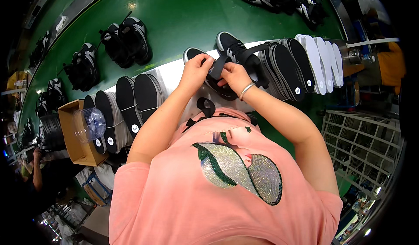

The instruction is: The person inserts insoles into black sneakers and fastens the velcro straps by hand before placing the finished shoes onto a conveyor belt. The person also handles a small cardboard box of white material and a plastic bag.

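A black sneaker with a silver-grey toe (192,52) lies in front of me, partly covered by my hands. My left hand (196,73) pinches at its upper; whatever is between those fingertips is too small to make out. With thumb and fingers closed, my right hand (236,78) grips a flat black strap (219,66) that rises from this shoe. A bracelet circles the right wrist. Just beyond, the matching black sneaker (238,49) points away from me, its long black strap trailing to the right.
Stacks of black insoles (281,73) and white insoles (321,64) stand at right; more bundled black insoles (146,94) are at left. A cardboard box (72,134) holds clear plastic pieces. Several sneaker pairs (126,42) sit on the green table (183,14). A wire rack (362,144) is at lower right.
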